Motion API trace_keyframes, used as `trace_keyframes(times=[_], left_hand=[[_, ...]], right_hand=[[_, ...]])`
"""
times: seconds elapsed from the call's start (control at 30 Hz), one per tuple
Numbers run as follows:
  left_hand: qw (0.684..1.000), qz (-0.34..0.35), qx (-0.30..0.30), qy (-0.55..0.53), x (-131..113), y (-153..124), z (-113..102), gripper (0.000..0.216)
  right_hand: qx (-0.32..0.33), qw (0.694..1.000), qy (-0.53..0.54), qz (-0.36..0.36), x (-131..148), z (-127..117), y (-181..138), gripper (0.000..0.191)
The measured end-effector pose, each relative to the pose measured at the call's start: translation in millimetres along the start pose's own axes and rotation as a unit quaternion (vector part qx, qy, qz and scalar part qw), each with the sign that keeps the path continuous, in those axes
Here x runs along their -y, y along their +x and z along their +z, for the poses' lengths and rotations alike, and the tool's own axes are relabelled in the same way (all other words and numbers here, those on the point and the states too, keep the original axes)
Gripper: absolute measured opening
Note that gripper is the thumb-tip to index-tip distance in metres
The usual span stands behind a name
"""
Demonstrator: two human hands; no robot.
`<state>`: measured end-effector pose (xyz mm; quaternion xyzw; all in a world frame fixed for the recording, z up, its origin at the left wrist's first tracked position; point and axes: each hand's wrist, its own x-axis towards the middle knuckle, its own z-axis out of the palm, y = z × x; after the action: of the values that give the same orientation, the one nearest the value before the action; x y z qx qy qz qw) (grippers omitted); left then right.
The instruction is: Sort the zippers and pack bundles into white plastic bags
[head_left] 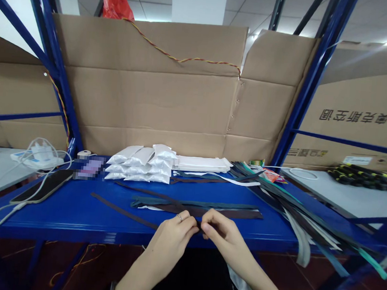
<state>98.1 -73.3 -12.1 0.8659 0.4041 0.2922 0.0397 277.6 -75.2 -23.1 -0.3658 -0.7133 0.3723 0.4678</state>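
Zipper tape (123, 211), dark, long and limp, lies across the blue tabletop (71, 224), its end pinched narrowly between the fingers (191, 221) of our left hand (167, 244) and right hand (226, 238); we judge it light and floppy, best gripped close to that pinch.

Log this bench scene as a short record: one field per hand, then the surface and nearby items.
Left hand: pinches dark fabric strip; ring on one finger
Right hand: pinches the same strip, beside the left hand
Just beyond hands: teal strip
Surface: blue shelf
Nearby: stacked white packets; pile of dark strips; smartphone; white charger
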Motion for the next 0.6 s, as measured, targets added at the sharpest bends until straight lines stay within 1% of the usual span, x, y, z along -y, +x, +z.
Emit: trace_keyframes(times=[0.07, 0.17, 0.23, 0.3, 0.4, 0.5, 0.6], left_hand=[[0.997, 0.028, -0.01, 0.067, 2.6, -0.8, 3.6, 0.021], [0.979, 0.091, -0.023, 0.178, 2.6, -1.8, 5.7, 0.018], [0.966, 0.124, -0.03, 0.224, 1.5, -1.8, 4.4, 0.017], [0.96, 0.134, -0.032, 0.245, 2.8, -1.5, 1.0, 0.016], [0.959, 0.107, -0.032, 0.26, 14.6, -0.6, -7.8, 0.014], [0.957, 0.049, -0.045, 0.282, 37.6, 0.1, -21.0, 0.017], [0.944, -0.009, -0.066, 0.323, 62.1, -0.7, -36.7, 0.024]], right_hand=[[-0.015, 1.0, -0.013, 0.004, -3.1, 2.7, 0.2, 0.017], [-0.024, 0.999, -0.032, 0.011, -4.0, 3.7, 0.2, 0.016], [-0.027, 0.999, -0.039, 0.017, -2.0, 2.1, -0.3, 0.017], [-0.036, 0.998, -0.056, 0.019, 0.8, -2.2, -0.7, 0.017], [-0.076, 0.994, -0.081, 0.012, 4.2, -16.0, 0.1, 0.018], [-0.121, 0.99, -0.072, 0.011, 4.6, -37.1, 3.1, 0.022], [-0.157, 0.985, -0.074, 0.01, 2.4, -59.3, 6.4, 0.027]])
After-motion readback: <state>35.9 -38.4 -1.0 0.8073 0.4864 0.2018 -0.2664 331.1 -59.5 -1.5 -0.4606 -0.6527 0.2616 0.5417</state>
